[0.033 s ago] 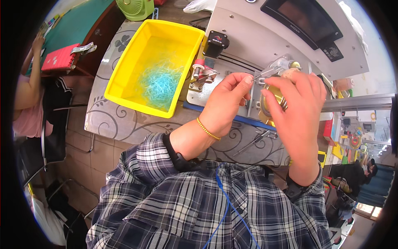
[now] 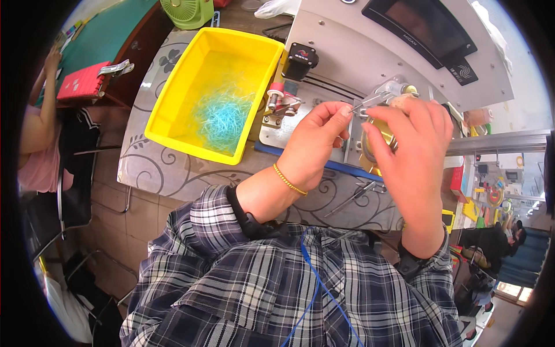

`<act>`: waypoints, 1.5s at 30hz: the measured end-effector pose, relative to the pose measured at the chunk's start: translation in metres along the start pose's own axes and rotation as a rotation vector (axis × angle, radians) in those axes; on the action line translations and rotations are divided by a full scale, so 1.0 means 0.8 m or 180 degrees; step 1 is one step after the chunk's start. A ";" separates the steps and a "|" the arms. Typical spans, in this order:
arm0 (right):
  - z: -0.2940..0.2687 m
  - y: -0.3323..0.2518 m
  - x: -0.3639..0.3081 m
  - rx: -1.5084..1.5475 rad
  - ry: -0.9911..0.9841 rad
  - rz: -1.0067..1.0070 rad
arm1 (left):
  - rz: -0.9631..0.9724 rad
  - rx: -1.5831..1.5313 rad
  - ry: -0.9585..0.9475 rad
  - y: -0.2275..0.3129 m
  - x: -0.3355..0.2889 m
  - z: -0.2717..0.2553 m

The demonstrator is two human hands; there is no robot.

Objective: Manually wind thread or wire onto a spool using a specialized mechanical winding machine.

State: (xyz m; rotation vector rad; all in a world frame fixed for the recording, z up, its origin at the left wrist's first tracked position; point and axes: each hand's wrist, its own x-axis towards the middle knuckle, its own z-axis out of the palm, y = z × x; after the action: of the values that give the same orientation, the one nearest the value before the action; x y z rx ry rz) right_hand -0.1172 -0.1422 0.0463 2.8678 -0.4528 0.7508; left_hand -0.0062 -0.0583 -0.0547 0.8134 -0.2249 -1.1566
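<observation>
My left hand is closed in a pinch, thumb against forefinger, above the front of the machine's metal bed. A thin pale strand shows at its fingertips and runs toward the right. Close beside it, my right hand is curved with a gap between thumb and forefinger. A round gold-coloured part shows behind those fingers; my hand partly hides it. Past the fingertips are a clear cylindrical part and slim metal rods.
Left of the machine stands a yellow bin holding a tangle of light-blue strands. Tweezers-like tools lie on the patterned tablecloth. A green fan stands behind the bin. Another person's arm is at far left.
My right thumb and forefinger have shifted very slightly left, toward my left fingertips. My left hand keeps its pinch in the same place.
</observation>
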 end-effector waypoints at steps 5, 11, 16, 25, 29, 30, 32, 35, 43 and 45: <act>0.009 -0.002 0.010 0.0050 0.0090 -0.0052 | -0.0311 -0.0372 -0.0196 0.001 0.001 -0.004; 0.015 -0.008 0.013 0.0077 0.0130 -0.0128 | -0.0331 -0.0107 -0.0407 0.015 -0.008 -0.009; 0.017 -0.027 0.000 0.0142 0.0352 -0.0392 | -0.0640 -0.0145 -0.0476 0.046 -0.040 -0.017; -0.029 -0.023 -0.021 0.0267 0.0353 -0.0160 | -0.0681 0.0278 0.0429 0.075 -0.064 -0.028; -0.028 -0.010 -0.054 0.0708 0.0476 -0.0407 | -0.0607 0.0254 0.0589 0.079 -0.069 -0.036; -0.026 -0.007 -0.064 0.0897 0.0436 -0.0454 | -0.0612 0.0269 0.0585 0.080 -0.069 -0.036; -0.017 -0.004 -0.082 0.1023 0.0403 -0.0384 | -0.0485 0.0282 0.0593 0.084 -0.068 -0.040; -0.008 -0.001 -0.100 0.1197 0.0349 -0.0311 | -0.0265 0.0397 0.0628 0.091 -0.066 -0.044; -0.013 0.022 0.011 0.1052 0.0735 -0.0221 | 0.0568 0.1607 0.0970 0.075 -0.064 -0.054; -0.005 0.031 0.049 0.0975 0.0603 -0.0443 | 0.0761 0.1855 0.1056 0.072 -0.065 -0.051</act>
State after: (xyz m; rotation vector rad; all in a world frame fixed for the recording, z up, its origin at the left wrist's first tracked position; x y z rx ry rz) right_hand -0.0945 -0.1750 0.0711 3.0188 -0.1201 1.1404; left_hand 0.0362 0.0147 -0.0320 1.4340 -0.3795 -0.7155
